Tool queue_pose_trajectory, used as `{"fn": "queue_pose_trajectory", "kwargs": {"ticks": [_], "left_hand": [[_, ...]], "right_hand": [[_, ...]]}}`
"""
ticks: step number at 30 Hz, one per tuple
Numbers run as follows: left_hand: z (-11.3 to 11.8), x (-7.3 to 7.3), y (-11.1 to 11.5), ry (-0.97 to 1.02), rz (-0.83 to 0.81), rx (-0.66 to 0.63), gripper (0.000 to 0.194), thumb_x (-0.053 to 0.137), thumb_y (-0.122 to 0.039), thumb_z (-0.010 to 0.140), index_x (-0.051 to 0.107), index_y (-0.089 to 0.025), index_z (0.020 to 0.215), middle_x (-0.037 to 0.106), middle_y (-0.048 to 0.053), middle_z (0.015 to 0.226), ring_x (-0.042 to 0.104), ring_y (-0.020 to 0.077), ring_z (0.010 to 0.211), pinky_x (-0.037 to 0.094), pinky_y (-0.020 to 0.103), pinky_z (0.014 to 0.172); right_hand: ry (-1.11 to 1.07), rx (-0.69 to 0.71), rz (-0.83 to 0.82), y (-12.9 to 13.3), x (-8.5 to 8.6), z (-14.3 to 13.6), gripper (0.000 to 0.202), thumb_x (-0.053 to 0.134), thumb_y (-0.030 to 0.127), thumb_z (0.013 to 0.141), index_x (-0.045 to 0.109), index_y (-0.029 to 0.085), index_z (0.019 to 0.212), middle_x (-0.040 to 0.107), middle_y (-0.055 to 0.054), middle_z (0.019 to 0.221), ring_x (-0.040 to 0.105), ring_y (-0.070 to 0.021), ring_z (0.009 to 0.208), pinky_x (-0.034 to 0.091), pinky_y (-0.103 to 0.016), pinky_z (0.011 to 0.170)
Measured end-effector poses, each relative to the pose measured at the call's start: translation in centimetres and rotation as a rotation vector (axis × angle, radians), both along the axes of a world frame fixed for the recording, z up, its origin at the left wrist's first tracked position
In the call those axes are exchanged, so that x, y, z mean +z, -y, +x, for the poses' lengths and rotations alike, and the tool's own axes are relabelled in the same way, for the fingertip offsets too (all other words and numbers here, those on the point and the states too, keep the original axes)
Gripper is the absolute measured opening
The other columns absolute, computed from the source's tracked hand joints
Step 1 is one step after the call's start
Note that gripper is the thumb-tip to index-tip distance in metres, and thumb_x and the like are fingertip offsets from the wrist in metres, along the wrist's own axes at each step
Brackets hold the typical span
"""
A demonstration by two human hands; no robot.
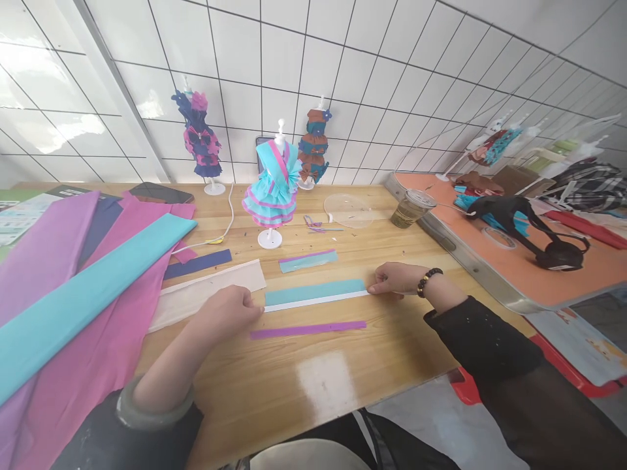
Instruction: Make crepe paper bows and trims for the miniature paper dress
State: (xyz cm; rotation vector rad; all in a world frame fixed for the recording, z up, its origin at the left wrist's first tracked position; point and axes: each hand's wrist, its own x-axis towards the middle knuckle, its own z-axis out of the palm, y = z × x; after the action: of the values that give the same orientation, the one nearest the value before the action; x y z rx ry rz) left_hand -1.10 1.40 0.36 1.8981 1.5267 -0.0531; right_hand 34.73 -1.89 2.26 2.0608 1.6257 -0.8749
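Note:
A turquoise crepe-paper strip [313,291] lies flat on the wooden table, with a narrow white tape strip [316,301] running along its near edge. My left hand [230,310] pinches the tape's left end between thumb and fingers. At the opposite end, the fingertips of my right hand [394,279] are closed on the tape. Nearer to me lies a thin purple strip [308,330], apart from both hands. Just beyond is a shorter turquoise strip with a purple edge [308,260]. A pale cream strip [210,295] extends partly behind my left hand.
Large turquoise [98,294] and pink sheets [88,365] cover the table's left side. A small dress form in a turquoise ruffled dress [274,183] stands at the back, with two more behind. A lidded cup [412,209] is near an orange-topped table [490,261] at right.

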Motion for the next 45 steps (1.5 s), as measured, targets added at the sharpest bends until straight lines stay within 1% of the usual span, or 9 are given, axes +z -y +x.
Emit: {"fn": "queue_pose_trajectory", "kwargs": {"ticks": [6,14,16,18,21,22,25,35,45], "left_hand": [[-0.3,0.2,0.1,0.0,0.009,-0.022,0.025,0.049,-0.043,0.066,0.041,-0.021,0.057,0.051,-0.002,0.052,0.047,0.0146,0.047,0.031,0.025,0.043],[-0.5,0.2,0.1,0.032,0.003,-0.019,0.022,0.05,-0.042,0.065,0.047,-0.02,0.062,0.056,0.0,0.056,0.052,0.0163,0.05,0.034,0.025,0.046],[-0.5,0.1,0.1,0.028,0.009,-0.019,0.022,0.049,-0.042,0.065,0.048,-0.02,0.062,0.058,0.0,0.057,0.053,0.0169,0.052,0.034,0.026,0.046],[-0.5,0.1,0.1,0.024,0.016,-0.017,0.022,0.049,-0.042,0.065,0.049,-0.02,0.062,0.059,0.001,0.058,0.054,0.0173,0.053,0.034,0.026,0.046],[-0.5,-0.1,0.0,0.018,0.031,-0.03,0.022,0.049,-0.043,0.066,0.05,-0.02,0.062,0.06,0.001,0.058,0.054,0.0176,0.054,0.034,0.026,0.046],[-0.5,-0.1,0.0,0.015,0.036,-0.034,0.023,0.048,-0.043,0.066,0.05,-0.021,0.061,0.06,0.001,0.058,0.054,0.0176,0.054,0.034,0.026,0.046],[-0.5,-0.2,0.1,0.012,0.034,-0.03,0.025,0.046,-0.044,0.068,0.049,-0.021,0.06,0.058,0.0,0.056,0.053,0.017,0.052,0.034,0.026,0.045],[-0.6,-0.1,0.1,0.017,0.017,-0.035,0.028,0.045,-0.047,0.07,0.047,-0.021,0.06,0.054,-0.002,0.052,0.052,0.0159,0.048,0.032,0.025,0.045],[-0.8,0.0,0.1,0.082,-0.018,-0.018,0.024,0.047,-0.042,0.067,0.049,-0.02,0.058,0.054,-0.001,0.048,0.051,0.0157,0.046,0.03,0.025,0.042]], "right_hand": [[-0.017,0.019,0.088,0.8,-0.1,0.0,0.03,0.055,0.047,0.07,0.055,0.017,0.069,0.063,-0.004,0.065,0.057,-0.0153,0.06,0.034,-0.023,0.05],[0.15,-0.042,0.293,2.9,-0.3,-0.8,0.031,0.049,0.044,0.076,0.057,0.016,0.087,0.064,-0.011,0.084,0.06,-0.0241,0.079,0.041,-0.03,0.063],[0.231,-0.038,0.424,3.8,-0.8,-1.2,0.034,0.047,0.041,0.079,0.054,0.014,0.097,0.063,-0.014,0.089,0.059,-0.0274,0.085,0.042,-0.035,0.068],[0.294,0.04,0.69,5.1,-1.5,-1.9,0.03,0.045,0.034,0.081,0.054,0.013,0.1,0.062,-0.015,0.093,0.057,-0.028,0.092,0.042,-0.038,0.076],[0.175,0.158,1.04,7.4,-2.8,-3.5,0.025,0.041,0.025,0.085,0.053,0.013,0.102,0.062,-0.014,0.098,0.055,-0.0247,0.098,0.043,-0.038,0.085],[0.109,0.185,1.092,8.1,-3.2,-4.1,0.026,0.04,0.024,0.086,0.05,0.014,0.107,0.061,-0.013,0.102,0.054,-0.0236,0.101,0.042,-0.039,0.088],[-0.025,0.295,1.066,9.7,-4.4,-5.7,0.031,0.038,0.021,0.087,0.045,0.015,0.117,0.058,-0.012,0.113,0.052,-0.021,0.107,0.041,-0.039,0.094],[0.066,0.272,1.055,9.6,-5.4,-8.4,0.034,0.038,0.02,0.088,0.048,0.007,0.117,0.059,-0.017,0.113,0.053,-0.0237,0.107,0.043,-0.043,0.095],[0.007,0.356,1.06,8.0,-4.9,-16.8,0.037,0.038,0.017,0.087,0.049,0.002,0.119,0.057,-0.02,0.118,0.05,-0.0272,0.112,0.04,-0.047,0.098]]}}
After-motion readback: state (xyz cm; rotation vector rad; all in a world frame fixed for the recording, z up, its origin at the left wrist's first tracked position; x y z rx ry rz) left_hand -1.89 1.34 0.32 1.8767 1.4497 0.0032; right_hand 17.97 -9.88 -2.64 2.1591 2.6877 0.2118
